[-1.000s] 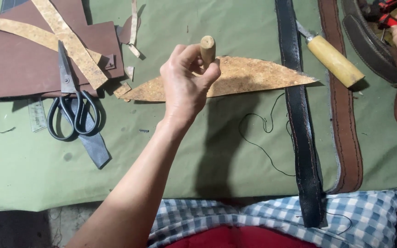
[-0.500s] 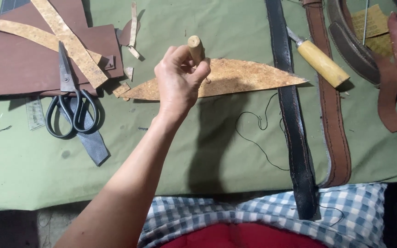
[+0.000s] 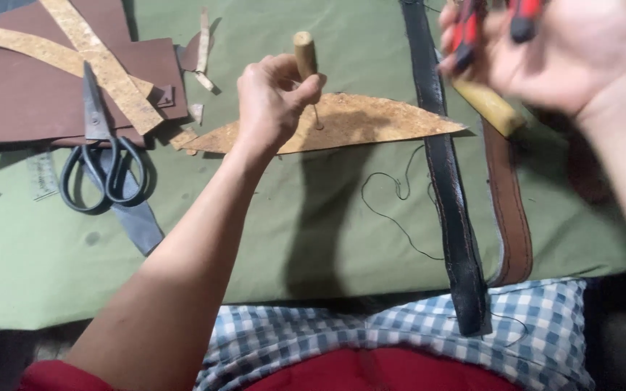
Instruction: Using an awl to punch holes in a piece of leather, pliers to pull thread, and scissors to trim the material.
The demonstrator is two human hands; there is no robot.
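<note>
Light is pretty even and fairly bright, a bit warm, coming from above and a little toward the top of the frame. The left hand (image 3: 269, 98) and forearm drop a soft dark shadow straight down the middle of the green bench (image 3: 269, 239) cover. The scissors (image 3: 99, 163) at left get only a thin shadow. No real glare, just a dull sheen along the black strap (image 3: 447, 195). Center and left are sharp enough to see the loose thread. The right hand (image 3: 556, 51) in the upper right is heavily motion-blurred, red tool handles (image 3: 469, 32) smeared. Bottom corners go dark.
</note>
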